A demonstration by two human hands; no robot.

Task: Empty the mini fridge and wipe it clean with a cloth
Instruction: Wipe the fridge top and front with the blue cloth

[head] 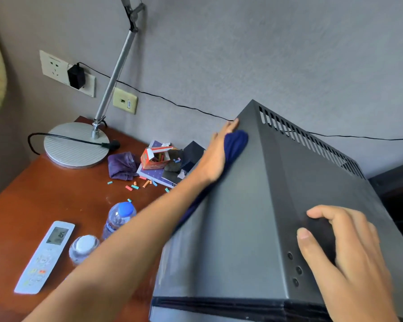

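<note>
The dark grey mini fridge (254, 217) fills the right half of the head view, seen from above, with vent slots along its back edge. My left hand (215, 156) reaches along its left side and presses a dark blue cloth (235, 142) flat against the panel near the back corner. Part of the cloth trails down under my forearm. On the fridge's top, near the front right, my right hand (337, 249) rests with fingers curved and spread, holding nothing.
The wooden desk (33, 194) to the left carries a lamp base (76, 145), a purple rag (123, 165), a chalk box (156, 156) with several scattered chalk pieces, two water bottles (119, 217), and a white remote (45, 256). A black cable (172, 98) runs along the wall.
</note>
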